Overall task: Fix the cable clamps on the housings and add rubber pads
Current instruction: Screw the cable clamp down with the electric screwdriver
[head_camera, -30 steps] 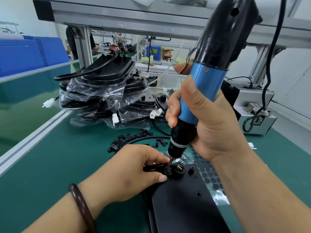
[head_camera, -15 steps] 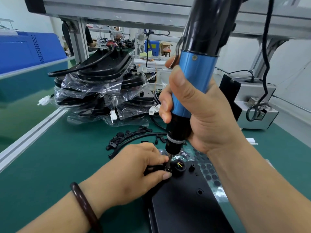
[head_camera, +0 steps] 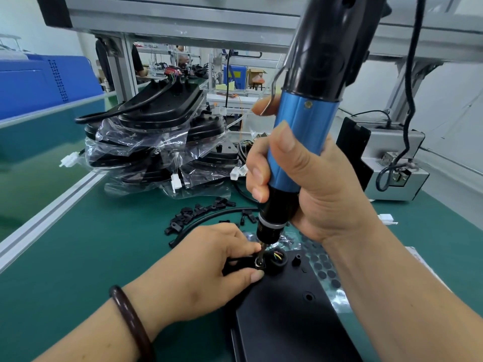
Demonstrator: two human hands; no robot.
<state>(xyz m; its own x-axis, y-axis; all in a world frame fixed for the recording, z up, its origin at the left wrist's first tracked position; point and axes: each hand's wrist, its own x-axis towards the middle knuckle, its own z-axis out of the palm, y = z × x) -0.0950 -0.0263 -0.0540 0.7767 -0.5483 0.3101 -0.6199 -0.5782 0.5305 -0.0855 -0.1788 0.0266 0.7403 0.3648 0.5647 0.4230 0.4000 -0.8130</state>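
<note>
Right hand (head_camera: 313, 189) clenched round the blue-and-black screwdriver (head_camera: 305, 131), thumb up along the barrel, tool near upright. Bit tip down on the cable clamp (head_camera: 257, 263) at the far end of the black housing (head_camera: 287, 309). Left hand (head_camera: 206, 267): thumb and forefinger pinch the clamp from either side, just beside the bit. Sheet of rubber pads (head_camera: 326, 270) along the housing's right edge. Loose clamps (head_camera: 198, 212) on the green mat (head_camera: 78, 257) beyond.

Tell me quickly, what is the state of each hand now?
Left hand: pinches the cable clamp on the housing.
Right hand: grips the electric screwdriver.
</note>
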